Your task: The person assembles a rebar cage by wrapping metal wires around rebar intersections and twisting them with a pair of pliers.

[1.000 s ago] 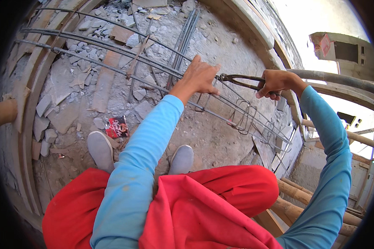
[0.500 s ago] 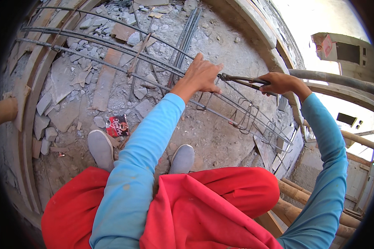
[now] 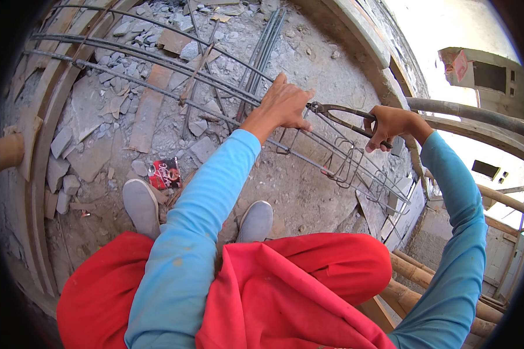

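My left hand [image 3: 280, 106] is closed around the long steel rebars [image 3: 215, 78] of a cage, its thumb and forefinger toward the jaws of the pincers. My right hand [image 3: 393, 125] grips the dark pincers [image 3: 339, 110] by the handles, which stand apart. The jaws meet the upper bar just right of my left hand; whatever wire is between them is too small to make out. Thin bent stirrups [image 3: 349, 163] are bunched round the bars farther right. The bars run from the upper left down to the right.
Broken concrete rubble [image 3: 108, 110] covers the ground at left. Loose rebars [image 3: 266, 49] lie behind the cage. A red packet [image 3: 165, 173] is near my left shoe [image 3: 141, 205]. Wooden boards [image 3: 41, 168] edge the left; bamboo poles [image 3: 416, 270] lie at the lower right.
The handles of the pincers have spread apart, and my right hand has loosened and turned with them, its fingers shifting lower. My left hand has stayed in place on the bars.
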### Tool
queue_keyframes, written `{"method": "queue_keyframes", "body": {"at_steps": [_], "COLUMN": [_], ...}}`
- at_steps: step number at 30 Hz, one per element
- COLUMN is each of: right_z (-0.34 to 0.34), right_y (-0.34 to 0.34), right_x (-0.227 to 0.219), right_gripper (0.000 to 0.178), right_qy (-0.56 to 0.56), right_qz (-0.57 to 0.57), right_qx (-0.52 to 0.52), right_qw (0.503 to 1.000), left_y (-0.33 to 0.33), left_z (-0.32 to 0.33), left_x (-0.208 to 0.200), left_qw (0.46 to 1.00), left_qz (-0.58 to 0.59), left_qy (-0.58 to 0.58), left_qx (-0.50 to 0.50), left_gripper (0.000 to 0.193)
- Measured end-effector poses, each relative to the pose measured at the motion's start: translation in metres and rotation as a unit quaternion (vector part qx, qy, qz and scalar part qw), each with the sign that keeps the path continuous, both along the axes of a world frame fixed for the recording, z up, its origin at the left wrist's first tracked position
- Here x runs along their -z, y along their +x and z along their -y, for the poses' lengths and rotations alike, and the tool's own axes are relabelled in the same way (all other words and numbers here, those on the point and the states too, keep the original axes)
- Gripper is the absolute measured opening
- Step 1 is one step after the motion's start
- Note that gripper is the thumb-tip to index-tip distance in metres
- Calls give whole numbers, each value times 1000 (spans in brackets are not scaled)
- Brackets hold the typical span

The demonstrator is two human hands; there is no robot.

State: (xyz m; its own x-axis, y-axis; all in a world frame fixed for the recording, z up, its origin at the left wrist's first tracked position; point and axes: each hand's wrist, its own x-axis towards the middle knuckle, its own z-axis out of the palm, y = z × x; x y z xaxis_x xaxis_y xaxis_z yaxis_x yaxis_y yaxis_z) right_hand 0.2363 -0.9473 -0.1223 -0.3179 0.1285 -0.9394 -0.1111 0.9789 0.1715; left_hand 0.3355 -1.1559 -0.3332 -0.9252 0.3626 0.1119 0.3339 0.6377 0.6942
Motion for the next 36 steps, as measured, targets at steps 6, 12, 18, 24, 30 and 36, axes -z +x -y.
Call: {"method": "queue_keyframes", "body": {"at_steps": [6,12,18,24,30,36], "right_z": [-8,-28,-39,-52,-17,-26], "right_y": [-1,13,-15,-21,-23,-35], "right_x": [-7,13,41,56,31,30], "right_gripper": [61,62,18,20,37,36], "right_qy": [-99,-102,-82,-55,-14,-90], "right_qz": [-86,-362,-392,-332,-186,-246], "right_qx": [-199,-568,-568,-475,-357,-483], "right_qw": [971,732,719,813,915,835], "left_y": [-2,-1,-2,1,-1,-2], "left_z": [0,1,1,-1,1,0], "left_x": [-5,-3,-3,4,0,-5], "left_qw": [1000,1000,1000,1000,1000,1000], "left_qz": [23,13,17,-12,12,15], "left_qy": [-17,-1,-7,4,-9,-2], "left_qx": [13,2,8,-6,2,7], "left_gripper": [94,93,93,97,101,100]}}
